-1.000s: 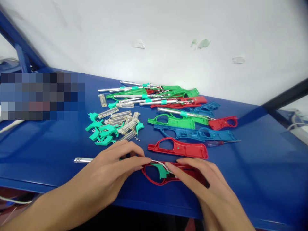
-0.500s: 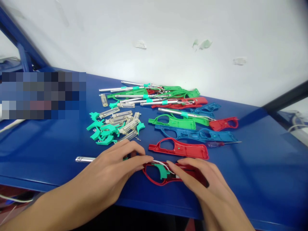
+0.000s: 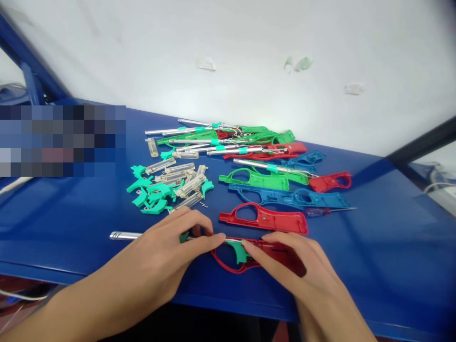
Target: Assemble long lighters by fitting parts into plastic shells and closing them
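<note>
A red lighter housing half (image 3: 233, 271) lies open on the table in front of me, with a green trigger (image 3: 242, 253) seated in it. My left hand (image 3: 173, 251) is closed around its neck end, thumb on top, where a silver metal tube (image 3: 124, 235) sticks out to the left. My right hand (image 3: 302, 259) grips the housing's handle between thumb and fingers; its thumb tip presses at white wires (image 3: 233, 241) along the upper edge, above the trigger. The fingers hide much of the handle's inside. Just behind lies another red housing half (image 3: 285, 221).
Green triggers (image 3: 156, 206) and clear fuel tanks (image 3: 190, 185) lie heaped at centre left. Farther back are wired metal tubes (image 3: 194, 141), a green housing half (image 3: 270, 181) and blue housing halves (image 3: 281, 195). A screwdriver (image 3: 318, 212) rests at right. A white wall (image 3: 249, 95) stands behind.
The white wires, looped above the trigger before, now lie flatter along the housing's upper edge. My right thumb has shifted slightly left with them; my left hand holds nearly the same place.
</note>
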Demonstrator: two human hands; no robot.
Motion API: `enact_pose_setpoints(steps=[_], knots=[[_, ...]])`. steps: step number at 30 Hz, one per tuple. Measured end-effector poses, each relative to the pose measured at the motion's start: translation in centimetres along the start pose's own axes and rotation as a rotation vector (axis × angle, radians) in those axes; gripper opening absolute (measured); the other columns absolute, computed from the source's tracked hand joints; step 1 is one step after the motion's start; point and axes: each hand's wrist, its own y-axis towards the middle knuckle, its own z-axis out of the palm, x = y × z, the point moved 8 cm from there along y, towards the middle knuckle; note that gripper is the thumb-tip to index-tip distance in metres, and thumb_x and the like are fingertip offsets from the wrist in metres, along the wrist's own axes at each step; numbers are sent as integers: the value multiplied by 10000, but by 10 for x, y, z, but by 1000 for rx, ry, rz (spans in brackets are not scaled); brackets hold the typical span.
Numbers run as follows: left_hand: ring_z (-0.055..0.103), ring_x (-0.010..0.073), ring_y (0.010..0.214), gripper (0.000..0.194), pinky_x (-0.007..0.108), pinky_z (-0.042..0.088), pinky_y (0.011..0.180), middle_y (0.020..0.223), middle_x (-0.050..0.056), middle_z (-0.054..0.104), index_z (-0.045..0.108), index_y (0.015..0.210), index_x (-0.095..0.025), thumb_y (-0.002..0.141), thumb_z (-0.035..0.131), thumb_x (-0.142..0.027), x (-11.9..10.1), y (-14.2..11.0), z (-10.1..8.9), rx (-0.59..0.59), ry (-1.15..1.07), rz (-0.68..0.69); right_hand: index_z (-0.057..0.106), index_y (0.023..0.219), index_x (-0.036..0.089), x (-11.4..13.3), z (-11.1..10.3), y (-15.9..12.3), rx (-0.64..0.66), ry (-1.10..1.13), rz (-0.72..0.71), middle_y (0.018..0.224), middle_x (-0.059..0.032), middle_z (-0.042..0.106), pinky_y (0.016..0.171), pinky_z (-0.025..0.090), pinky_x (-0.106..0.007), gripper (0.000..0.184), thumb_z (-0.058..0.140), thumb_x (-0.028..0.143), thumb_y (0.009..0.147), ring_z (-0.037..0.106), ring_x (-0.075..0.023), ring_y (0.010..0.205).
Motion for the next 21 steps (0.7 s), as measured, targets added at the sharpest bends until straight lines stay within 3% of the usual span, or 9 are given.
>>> enact_pose_setpoints(steps=[7,14,21], knots=[[688,144,1071,606,224,596,948,1252,57,669,663,1432,-254,1012,413,105,0,-6,2,16,32,29,405,1741,512,-1,1,0,-13,-28,-15,1620,-48,507,1051,714,-499,1426,486,28,402,661,-320,1379],[695,100,1133,668,158,562,975,1283,57,668,663,1434,-258,976,376,133,-3,-6,-4,-13,24,60,408,1742,502,-2,1,0,-18,34,4,1634,-47,486,1052,714,-488,1433,481,23,394,643,-321,1397],[696,115,1104,615,174,575,984,1236,57,687,675,1399,-234,999,360,111,-5,-5,-6,-14,60,65,442,1719,518,-1,-1,2,-18,44,11,1615,-44,517,1055,711,-503,1430,465,3,385,661,-323,1372]])
